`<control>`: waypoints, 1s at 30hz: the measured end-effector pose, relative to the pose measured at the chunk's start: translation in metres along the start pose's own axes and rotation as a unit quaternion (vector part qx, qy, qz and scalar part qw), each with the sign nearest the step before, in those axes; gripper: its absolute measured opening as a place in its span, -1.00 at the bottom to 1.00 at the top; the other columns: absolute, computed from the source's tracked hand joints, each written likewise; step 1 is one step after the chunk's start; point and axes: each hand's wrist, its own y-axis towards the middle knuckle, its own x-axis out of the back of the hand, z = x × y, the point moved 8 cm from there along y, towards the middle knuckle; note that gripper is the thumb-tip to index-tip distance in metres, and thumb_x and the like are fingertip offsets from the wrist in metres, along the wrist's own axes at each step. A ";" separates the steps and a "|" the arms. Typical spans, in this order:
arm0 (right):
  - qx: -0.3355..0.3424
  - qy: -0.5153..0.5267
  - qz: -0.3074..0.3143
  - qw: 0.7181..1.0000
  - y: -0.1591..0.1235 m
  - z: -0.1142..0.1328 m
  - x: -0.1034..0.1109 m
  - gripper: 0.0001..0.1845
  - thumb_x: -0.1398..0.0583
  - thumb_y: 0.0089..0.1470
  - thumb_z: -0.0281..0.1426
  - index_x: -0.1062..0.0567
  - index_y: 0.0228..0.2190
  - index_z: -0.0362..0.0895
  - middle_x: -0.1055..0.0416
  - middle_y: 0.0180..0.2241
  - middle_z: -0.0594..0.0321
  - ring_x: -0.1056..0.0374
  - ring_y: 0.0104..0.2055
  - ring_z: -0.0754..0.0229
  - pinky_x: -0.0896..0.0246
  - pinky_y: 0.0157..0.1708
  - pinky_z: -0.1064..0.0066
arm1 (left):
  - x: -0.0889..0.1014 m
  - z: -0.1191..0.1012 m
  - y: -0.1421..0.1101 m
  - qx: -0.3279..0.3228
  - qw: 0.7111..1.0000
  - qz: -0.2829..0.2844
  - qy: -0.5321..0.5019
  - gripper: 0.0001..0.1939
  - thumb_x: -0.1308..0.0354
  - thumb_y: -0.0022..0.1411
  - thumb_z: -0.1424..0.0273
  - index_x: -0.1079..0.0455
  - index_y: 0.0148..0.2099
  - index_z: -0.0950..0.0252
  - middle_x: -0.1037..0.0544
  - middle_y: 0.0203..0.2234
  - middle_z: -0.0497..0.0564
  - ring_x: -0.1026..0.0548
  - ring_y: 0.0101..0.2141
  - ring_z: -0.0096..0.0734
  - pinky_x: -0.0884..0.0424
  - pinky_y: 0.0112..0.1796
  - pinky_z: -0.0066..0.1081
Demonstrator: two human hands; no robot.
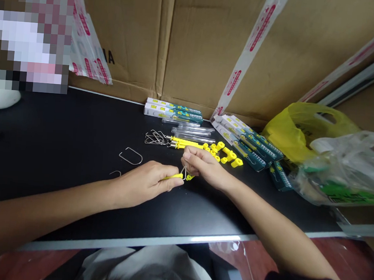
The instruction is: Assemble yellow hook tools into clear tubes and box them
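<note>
My left hand point(146, 182) is closed on a slim yellow plastic piece point(173, 177), whose end sticks out past the thumb and forefinger. My right hand point(202, 165) pinches a bent metal wire point(185, 171) that meets that end. Just under the right fingers lies a small yellow part point(189, 177). Beyond the hands are several yellow rods with metal ends point(186, 144), a cluster of wire hooks point(155, 137) and scattered yellow plastic caps point(231, 155). To the left of my left hand, a U-shaped wire point(131, 156) rests on the black table point(60, 147).
Clear plastic tubes point(192, 132) lie behind the rods. Printed narrow boxes point(173, 110) stand at the back, with more boxes point(247, 140) stacked right. A yellow bag point(291, 126) and a clear bag point(346, 170) occupy the right side. Large cardboard point(201, 42) walls the back.
</note>
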 end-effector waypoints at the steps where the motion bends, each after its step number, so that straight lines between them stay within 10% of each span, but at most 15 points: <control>1: 0.001 -0.003 -0.001 1.000 0.000 0.000 0.001 -0.55 -0.15 0.18 -0.11 -0.14 -0.57 -0.10 0.01 -0.67 0.51 0.17 -0.64 0.42 0.28 -0.62 0.48 | 0.001 0.000 0.000 0.000 1.000 -0.001 0.004 -0.59 0.13 0.39 0.19 -0.17 -0.47 0.28 -0.29 -0.61 -0.16 -0.28 -0.57 -0.56 -0.15 -0.47 -0.49; 19: 0.033 -0.101 -0.026 0.994 -0.004 0.022 0.008 -0.65 -0.18 0.13 -0.19 -0.24 -0.55 -0.12 -0.14 -0.63 0.45 0.00 -0.59 0.39 0.10 -0.56 0.48 | 0.010 0.005 0.001 -0.013 0.959 -0.038 0.281 -0.64 0.15 0.41 0.23 -0.19 -0.43 0.25 -0.34 -0.64 -0.11 -0.35 -0.59 -0.43 -0.05 -0.52 -0.45; 30: -0.019 -0.219 0.079 0.972 -0.013 0.028 0.004 -0.88 -0.18 0.12 -0.40 -0.39 -0.43 -0.18 -0.39 -0.45 0.28 -0.32 -0.38 0.28 -0.21 -0.33 0.44 | 0.025 -0.004 -0.002 -0.064 0.928 -0.089 0.357 -0.65 0.11 0.40 0.22 -0.24 -0.42 0.25 -0.42 -0.62 -0.10 -0.40 -0.58 -0.45 -0.06 -0.53 -0.45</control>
